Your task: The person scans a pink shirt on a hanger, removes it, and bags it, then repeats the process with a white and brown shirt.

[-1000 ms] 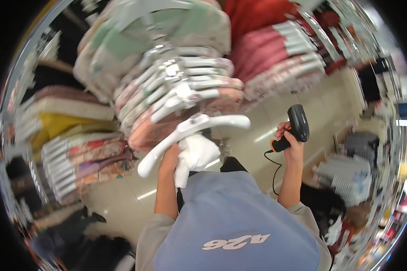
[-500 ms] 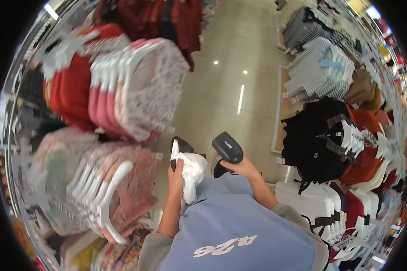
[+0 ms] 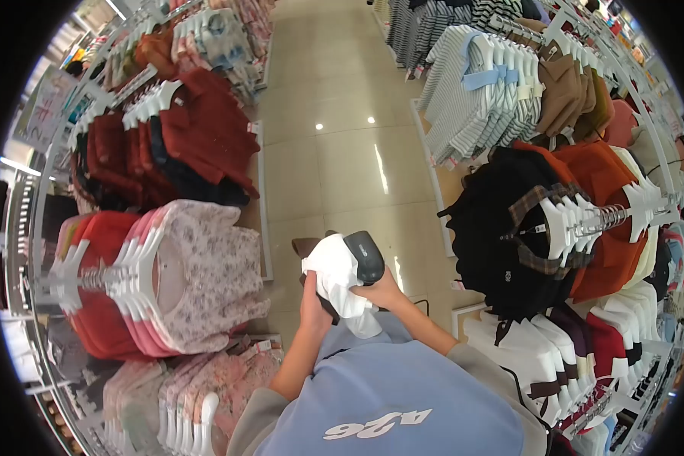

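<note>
A crumpled white cloth (image 3: 333, 267) is bunched in front of my blue top. My left hand (image 3: 312, 310) is closed around its left side. Something brown (image 3: 305, 247) pokes out behind the cloth, its kind hidden. In my right hand (image 3: 383, 293) is a dark handheld barcode scanner (image 3: 367, 257), its rounded head pointing up and away from me. The scanner overlaps the cloth's right edge in this view, and my right thumb lies against the cloth. Below the cloth, part of a dark item shows beside my left fingers.
A tiled aisle (image 3: 334, 175) runs ahead between clothing racks. On the left hang floral blouses (image 3: 205, 266) and dark red garments (image 3: 209, 137). To the right are striped shirts (image 3: 456, 99), black tops (image 3: 490, 228) and white tops (image 3: 501, 346). White hangers and metal rails frame both sides.
My right hand has brought the scanner left, up against the white cloth. My left hand and the cloth have shifted slightly right. The view has turned, and the racks appear moved.
</note>
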`<action>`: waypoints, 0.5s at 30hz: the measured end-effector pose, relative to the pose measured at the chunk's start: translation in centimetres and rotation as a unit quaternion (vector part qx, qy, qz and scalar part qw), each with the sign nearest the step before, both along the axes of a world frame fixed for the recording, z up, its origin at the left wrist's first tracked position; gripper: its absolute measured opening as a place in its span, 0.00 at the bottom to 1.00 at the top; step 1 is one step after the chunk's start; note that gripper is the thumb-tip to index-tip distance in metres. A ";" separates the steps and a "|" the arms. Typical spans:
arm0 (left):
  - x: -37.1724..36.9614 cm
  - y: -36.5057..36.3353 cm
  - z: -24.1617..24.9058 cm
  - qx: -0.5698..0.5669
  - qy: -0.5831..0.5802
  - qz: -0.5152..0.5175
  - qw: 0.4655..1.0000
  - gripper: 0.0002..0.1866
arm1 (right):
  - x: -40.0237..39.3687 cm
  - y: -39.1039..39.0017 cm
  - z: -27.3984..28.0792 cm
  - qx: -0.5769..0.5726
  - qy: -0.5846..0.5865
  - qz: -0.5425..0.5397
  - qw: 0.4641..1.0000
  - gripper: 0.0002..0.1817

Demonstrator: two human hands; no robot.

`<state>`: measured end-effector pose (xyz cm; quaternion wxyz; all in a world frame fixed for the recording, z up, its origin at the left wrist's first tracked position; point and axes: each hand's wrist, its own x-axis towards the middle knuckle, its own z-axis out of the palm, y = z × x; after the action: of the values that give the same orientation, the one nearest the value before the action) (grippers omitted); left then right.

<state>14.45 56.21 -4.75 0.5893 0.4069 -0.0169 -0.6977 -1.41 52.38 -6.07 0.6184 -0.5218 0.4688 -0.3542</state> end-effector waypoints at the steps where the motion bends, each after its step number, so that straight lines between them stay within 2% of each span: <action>1: 0.6 -1.0 -1.1 0.010 -0.033 -0.012 0.999 0.27 | 0.1 -0.7 -1.0 -0.001 0.003 -0.006 1.000 0.21; 3: 1.4 -3.3 -2.5 0.034 -0.067 -0.032 0.997 0.26 | 0.6 -2.2 -3.8 0.004 -0.017 -0.076 0.997 0.20; 4: 1.7 -4.8 -2.9 0.036 -0.123 -0.056 0.990 0.26 | 1.0 -3.3 -4.1 0.005 -0.064 -0.120 0.991 0.22; 5: 2.3 -6.5 -3.3 0.035 -0.179 -0.079 0.980 0.26 | 1.0 -4.9 -4.3 -0.002 -0.060 -0.122 0.991 0.22; 6: 3.2 -8.3 -4.1 0.027 -0.175 -0.080 0.981 0.26 | 1.0 -6.6 -3.6 0.047 -0.108 -0.155 0.981 0.23; 7: 4.3 -10.1 -5.4 0.018 -0.218 -0.133 0.967 0.27 | 1.0 -8.6 -2.6 0.094 -0.155 -0.186 0.966 0.25; 8: 5.5 -11.9 -6.9 0.009 -0.261 -0.185 0.947 0.27 | 1.1 -10.7 -1.5 0.092 -0.181 -0.172 0.964 0.27; 11: 8.5 -17.2 -11.9 0.004 -0.198 -0.231 0.953 0.29 | 2.1 -16.8 -0.1 0.105 -0.188 -0.142 0.966 0.27; 12: 8.4 -19.5 -7.9 0.004 -0.186 -0.222 0.957 0.29 | 2.9 -18.8 0.6 0.098 -0.196 -0.127 0.967 0.28; 13: 8.9 -21.7 -8.7 0.029 -0.159 -0.209 0.964 0.31 | 3.7 -20.8 1.3 0.097 -0.200 -0.124 0.967 0.28; 15: 10.4 -26.7 -8.6 -0.041 0.029 -0.122 0.991 0.33 | 5.1 -24.7 3.4 0.103 -0.220 -0.110 0.964 0.29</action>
<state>24.80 29.52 -13.32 0.5159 0.3568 -0.0776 -0.7749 3.73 27.71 -2.69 0.7142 -0.3098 0.4099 -0.4754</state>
